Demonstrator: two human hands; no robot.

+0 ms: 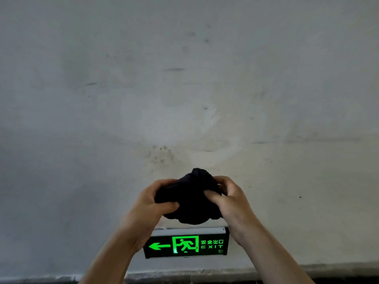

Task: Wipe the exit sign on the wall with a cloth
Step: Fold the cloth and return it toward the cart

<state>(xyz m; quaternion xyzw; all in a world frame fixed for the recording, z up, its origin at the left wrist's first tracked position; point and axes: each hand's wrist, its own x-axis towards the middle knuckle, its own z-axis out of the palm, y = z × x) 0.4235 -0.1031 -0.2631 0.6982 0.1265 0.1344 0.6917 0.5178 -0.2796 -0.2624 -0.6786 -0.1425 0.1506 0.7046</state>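
Note:
A lit green exit sign [186,245] with a left arrow, a running figure and the word EXIT is fixed low on the wall. Just above it I hold a bunched dark cloth [191,199] in both hands. My left hand [152,203] grips the cloth's left side, thumb on top. My right hand [228,198] grips its right side, fingers curled into the fabric. The cloth hangs slightly above the sign's grey top edge and does not touch it. My forearms hide the sign's lower left corner and part of its right end.
The grey-white plaster wall [184,89] fills the view, scuffed and stained above the cloth. A darker skirting band [205,274] runs along the bottom below the sign.

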